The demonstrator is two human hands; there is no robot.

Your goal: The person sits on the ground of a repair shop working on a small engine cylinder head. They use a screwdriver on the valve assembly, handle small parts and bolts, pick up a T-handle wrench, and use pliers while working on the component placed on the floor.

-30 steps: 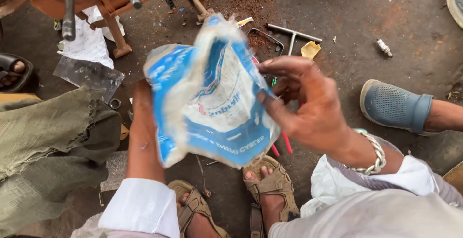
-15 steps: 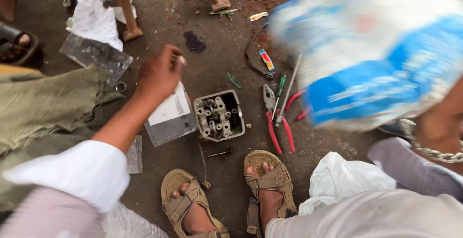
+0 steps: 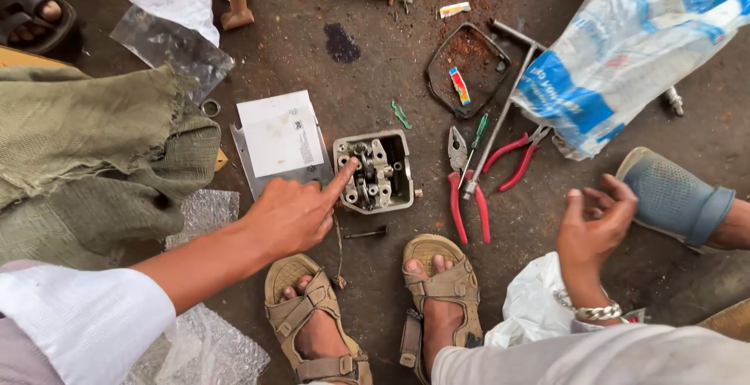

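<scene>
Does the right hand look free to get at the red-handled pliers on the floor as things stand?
Probably yes. The right hand is empty, fingers loosely curled, hovering just right of the red-handled pliers. Only bare floor lies between them. The left hand is away on the metal engine part.

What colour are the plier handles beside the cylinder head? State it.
Red, on both pliers right of the cylinder head; head view.

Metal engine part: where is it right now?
Head view, centre of the floor: the metal engine part lies just right of the white box and left of the red-handled pliers, with the left hand fingertip touching it.
</scene>
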